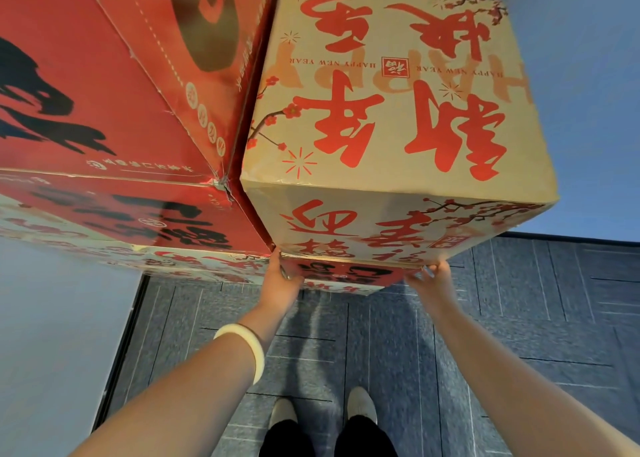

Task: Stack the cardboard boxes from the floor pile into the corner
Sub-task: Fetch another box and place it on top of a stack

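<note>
A tan cardboard box (391, 110) with red characters and plum blossoms sits on top of the right stack, against the wall. Under it shows the edge of a red box (343, 273) with black lettering. My left hand (282, 276) grips the tan box's lower front left corner, and my right hand (431, 276) holds its lower front right corner. A large red box (104, 93) tops the left stack, its side touching the tan box, with more printed boxes (104, 245) beneath it.
Dark grey carpet tiles (519, 318) cover the floor below me. My feet (322, 411) stand close to the stacks. A pale wall (588, 76) runs behind and right of the boxes, another wall (52, 318) at the left. A pale bangle (249, 349) is on my left wrist.
</note>
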